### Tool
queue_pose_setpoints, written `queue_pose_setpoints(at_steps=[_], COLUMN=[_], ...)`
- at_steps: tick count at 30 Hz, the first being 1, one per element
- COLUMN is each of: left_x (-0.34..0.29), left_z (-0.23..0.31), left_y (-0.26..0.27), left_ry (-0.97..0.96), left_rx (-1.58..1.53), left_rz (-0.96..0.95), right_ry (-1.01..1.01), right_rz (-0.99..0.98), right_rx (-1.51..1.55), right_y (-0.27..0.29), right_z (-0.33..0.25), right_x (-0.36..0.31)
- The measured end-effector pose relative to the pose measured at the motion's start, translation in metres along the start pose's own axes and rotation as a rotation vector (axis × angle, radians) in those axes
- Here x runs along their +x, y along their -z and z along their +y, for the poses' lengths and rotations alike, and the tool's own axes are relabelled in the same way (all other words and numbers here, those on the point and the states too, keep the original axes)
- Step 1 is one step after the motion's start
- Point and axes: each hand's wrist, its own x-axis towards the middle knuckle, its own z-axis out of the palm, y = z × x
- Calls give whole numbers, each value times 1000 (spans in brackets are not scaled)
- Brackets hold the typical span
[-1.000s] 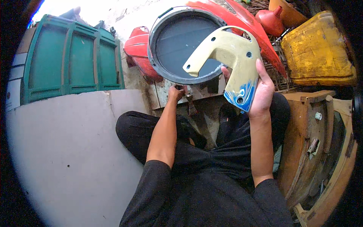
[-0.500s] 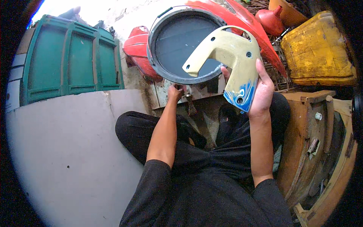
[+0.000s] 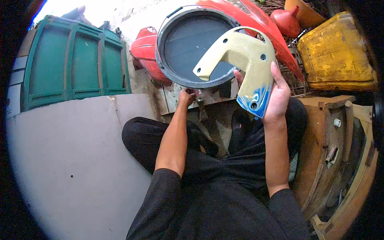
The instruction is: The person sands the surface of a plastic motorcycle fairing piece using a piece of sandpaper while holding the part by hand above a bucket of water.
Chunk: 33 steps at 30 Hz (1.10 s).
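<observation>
My right hand [image 3: 279, 96] is closed round the lower end of a curved plastic body panel [image 3: 250, 50], hook-shaped with several screw holes. The panel is mostly cream, with worn blue paint at its bottom end, and is held up over the right side of a black bucket [image 3: 196, 85] of dark water. Just below the bucket's near rim is my left hand [image 3: 186, 97], its fingers curled together over a white board [image 3: 171, 105]. What those fingers hold, if anything, is hidden. Beside them a small metal-looking piece [image 3: 201, 101] sits at the board's edge.
Red body panels [image 3: 149, 54] lie behind and left of the bucket. A red funnel [image 3: 286, 22] and a dirty yellow jerrycan [image 3: 336, 54] stand at the far right. Wooden furniture [image 3: 320, 148] flanks my right side; a white panel [image 3: 72, 160] and green shutter-like frame [image 3: 86, 60] fill the left.
My left hand has shifted very slightly, its fingers now nearer the small metal-looking piece. The right hand and the panel hold still.
</observation>
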Motion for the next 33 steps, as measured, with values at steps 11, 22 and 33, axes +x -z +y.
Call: queue_pose_setpoints(at_steps=[11, 22, 33], left_x=[24, 14, 13], left_z=[-24, -18, -23], left_y=[-13, -7, 0], left_ry=[6, 57, 90], left_rx=[-91, -195, -442], left_rz=[-49, -10, -32], right_ry=[16, 4, -22], right_rz=[-7, 8, -23], right_rx=[-22, -12, -28], right_y=[3, 5, 3], right_z=[-2, 0, 0], right_x=[0, 1, 0])
